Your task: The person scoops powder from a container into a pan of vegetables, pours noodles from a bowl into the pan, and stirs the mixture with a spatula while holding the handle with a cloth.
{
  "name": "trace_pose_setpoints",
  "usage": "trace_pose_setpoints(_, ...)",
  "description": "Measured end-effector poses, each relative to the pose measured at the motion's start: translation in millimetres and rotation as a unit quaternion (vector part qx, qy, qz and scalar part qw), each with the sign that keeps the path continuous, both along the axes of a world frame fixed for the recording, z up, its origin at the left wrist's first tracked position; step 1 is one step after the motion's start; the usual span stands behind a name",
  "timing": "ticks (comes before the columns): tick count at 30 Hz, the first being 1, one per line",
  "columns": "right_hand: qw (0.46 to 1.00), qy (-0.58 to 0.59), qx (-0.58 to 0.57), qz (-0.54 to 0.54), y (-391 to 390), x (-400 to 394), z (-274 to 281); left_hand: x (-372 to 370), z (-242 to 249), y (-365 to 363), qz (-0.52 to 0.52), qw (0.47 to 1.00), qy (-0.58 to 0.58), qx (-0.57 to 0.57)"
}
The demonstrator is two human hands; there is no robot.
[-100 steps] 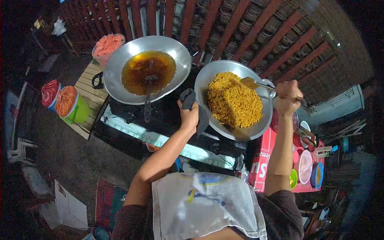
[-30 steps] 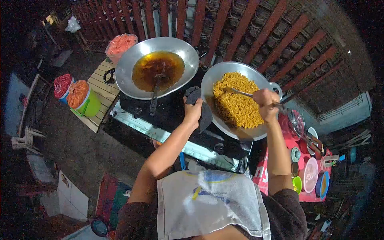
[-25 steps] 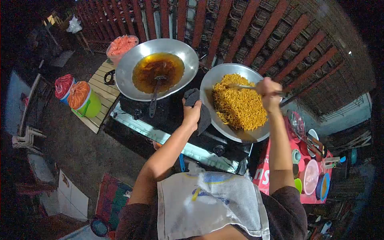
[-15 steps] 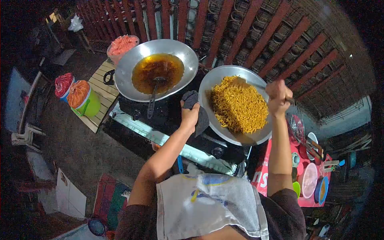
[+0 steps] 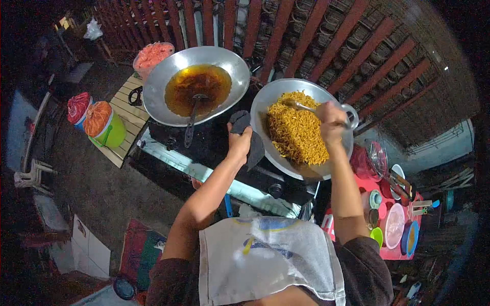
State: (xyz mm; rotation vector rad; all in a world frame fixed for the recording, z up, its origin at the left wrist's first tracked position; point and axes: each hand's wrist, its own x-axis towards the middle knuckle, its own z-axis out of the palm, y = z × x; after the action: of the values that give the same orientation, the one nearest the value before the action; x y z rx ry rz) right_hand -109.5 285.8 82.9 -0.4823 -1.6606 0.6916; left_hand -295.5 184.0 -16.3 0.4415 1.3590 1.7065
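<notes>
Yellow-brown noodles [image 5: 301, 135] fill much of the right wok [image 5: 265, 109]. My right hand [image 5: 334, 122] is closed round the handle of a metal utensil [image 5: 303, 107] above the noodles, its head at their upper left. At the right wok's left edge, my left hand [image 5: 240, 144] grips a dark cloth [image 5: 240, 121] that hangs beside the rim. The left wok [image 5: 156, 97] contains dark amber liquid [image 5: 184, 84], and a slotted ladle [image 5: 192, 120] rests in it with its handle over the near rim.
A tub of pink food [image 5: 154, 57] stands behind the left wok. Two covered buckets, one green [image 5: 113, 133], are at the left by a slatted board [image 5: 124, 104]. Bowls, including a pink one [image 5: 394, 224], sit on a red table at the right. A slatted fence [image 5: 275, 38] rises behind.
My right hand has moved left and slightly down over the noodles with the utensil, uncovering the right wok's far handle. My left hand still holds the cloth; the whole view has shifted slightly.
</notes>
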Motion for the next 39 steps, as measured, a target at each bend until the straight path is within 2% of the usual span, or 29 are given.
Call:
trace_pose_setpoints(5,0.993,0.006,-0.093,0.067,8.3,25.2,-6.2,1.2,5.7,-4.9,-0.010,1.000,-0.009,-0.022)
trace_pose_setpoints(6,0.992,0.045,-0.057,0.106,0.0,31.9,11.8,-0.5,3.8,0.3,-0.007,1.000,-0.003,-0.010)
trace_pose_setpoints(8,0.991,0.071,-0.055,0.097,-10.0,48.8,38.0,-4.3,-9.5,8.2,-0.001,1.000,0.025,0.004)
trace_pose_setpoints(9,0.991,0.070,-0.060,0.093,-7.1,58.4,33.5,-5.0,-18.9,7.5,0.002,0.999,0.054,0.011)
trace_pose_setpoints(11,0.994,-0.057,-0.063,0.066,7.5,72.8,16.4,-7.5,-28.8,10.4,-0.011,0.999,0.044,0.011)
trace_pose_setpoints(12,0.979,-0.127,0.160,-0.026,7.4,61.8,1.3,-7.5,-27.5,11.5,-0.018,0.999,0.035,0.016)
trace_pose_setpoints(13,0.989,-0.120,0.088,0.020,2.9,62.8,-5.1,-7.3,-26.1,10.8,-0.020,0.999,-0.025,0.017)
trace_pose_setpoints(14,0.992,-0.110,0.015,0.067,-5.6,59.7,-3.8,-8.1,-25.4,12.8,-0.019,0.999,-0.025,0.019)
trace_pose_setpoints(15,0.992,-0.109,0.012,0.064,-6.5,61.1,-4.3,-8.3,-26.0,12.0,-0.016,0.999,-0.025,0.018)
trace_pose_setpoints(17,0.982,-0.146,-0.092,0.072,-3.3,69.2,-1.7,-5.7,-23.4,8.0,-0.018,0.999,-0.024,0.020)
trace_pose_setpoints(20,0.982,-0.107,0.019,0.152,-9.9,83.7,51.4,-6.0,-12.1,7.8,-0.008,0.999,0.031,0.005)
trace_pose_setpoints(22,0.982,-0.158,-0.027,0.098,-11.2,96.2,64.3,-4.7,-18.3,7.9,0.000,0.999,0.019,0.028)
trace_pose_setpoints(23,0.975,-0.206,-0.075,0.029,-7.3,98.5,56.1,-4.9,-18.9,8.0,-0.003,0.999,0.019,0.027)
trace_pose_setpoints(24,0.972,-0.178,-0.152,0.005,10.2,112.9,20.0,-6.0,-19.0,8.4,-0.012,0.999,0.020,0.031)
trace_pose_setpoints(26,0.973,-0.209,-0.066,0.065,6.7,106.9,16.8,-8.0,-20.8,11.0,-0.016,0.999,0.020,0.037)
trace_pose_setpoints(27,0.974,-0.208,-0.069,0.063,0.0,100.9,14.6,-9.2,-22.9,11.0,-0.019,1.000,-0.005,0.020)
trace_pose_setpoints(29,0.954,-0.288,-0.019,0.077,-9.4,89.9,19.9,-7.7,-22.1,11.1,-0.024,0.999,-0.030,0.009)
trace_pose_setpoints(32,0.975,-0.220,0.020,0.032,-6.9,99.7,33.6,-9.1,-17.4,11.9,-0.007,0.999,-0.003,0.040)
trace_pose_setpoints(33,0.982,-0.172,0.000,0.072,-11.5,105.3,43.1,-9.9,-18.6,13.1,-0.013,0.999,-0.014,0.032)
trace_pose_setpoints(34,0.982,-0.174,-0.005,0.074,-14.3,106.1,37.5,-8.4,-22.9,9.7,-0.021,0.999,-0.027,0.018)
trace_pose_setpoints(36,0.984,-0.169,-0.057,0.015,-20.8,105.4,25.1,-7.7,-25.1,9.2,-0.019,0.999,-0.021,0.018)
trace_pose_setpoints(37,0.967,-0.248,-0.044,-0.032,-26.9,102.5,19.2,-7.4,-24.7,11.4,-0.017,0.999,-0.014,0.026)
trace_pose_setpoints(38,0.975,-0.220,-0.041,0.020,-27.8,97.0,14.0,-7.8,-26.4,15.1,-0.017,0.999,-0.015,0.027)
trace_pose_setpoints(39,0.971,-0.229,-0.065,0.020,-27.4,92.7,12.1,-9.9,-28.0,17.0,-0.023,0.999,-0.013,0.029)
